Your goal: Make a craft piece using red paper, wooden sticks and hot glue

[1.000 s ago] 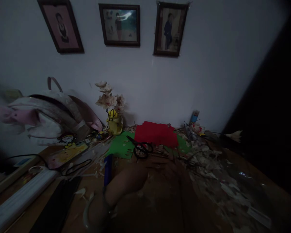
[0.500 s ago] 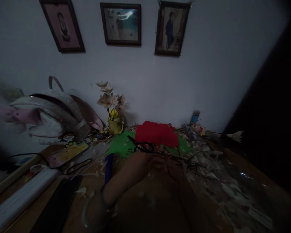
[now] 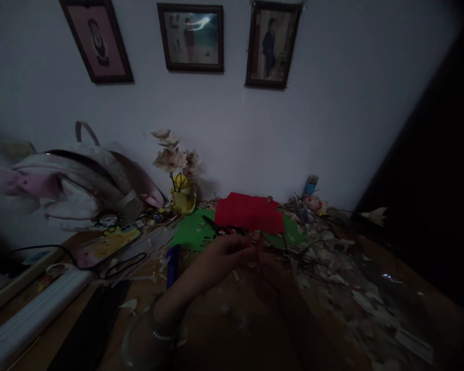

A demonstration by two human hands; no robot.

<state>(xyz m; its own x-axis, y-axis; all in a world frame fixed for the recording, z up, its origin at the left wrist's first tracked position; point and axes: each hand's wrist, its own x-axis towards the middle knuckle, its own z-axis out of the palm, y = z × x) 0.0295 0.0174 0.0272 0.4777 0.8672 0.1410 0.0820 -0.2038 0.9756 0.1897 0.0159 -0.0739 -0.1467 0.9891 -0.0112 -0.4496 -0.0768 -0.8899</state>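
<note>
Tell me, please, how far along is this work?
Done: pale flowers stand in a yellow holder, and scraps litter the table. In hand: the left hand and right hand meet at thin dark stems. Left: red paper and green paper lie by black scissors.

Thin dark wire (image 3: 280,251) pinched by left hand (image 3: 228,252), right hand (image 3: 272,273); black scissors (image 3: 213,224) on green paper (image 3: 189,233) beyond

One left hand (image 3: 226,252) and one right hand (image 3: 272,273) in view, plus three framed photos (image 3: 190,37) on the wall. Also one backpack (image 3: 77,185), one yellow pot (image 3: 183,201) of paper flowers, one red paper sheet (image 3: 249,212), one green paper sheet (image 3: 191,232), one pair of black scissors (image 3: 220,228), one blue marker (image 3: 172,265).
</note>
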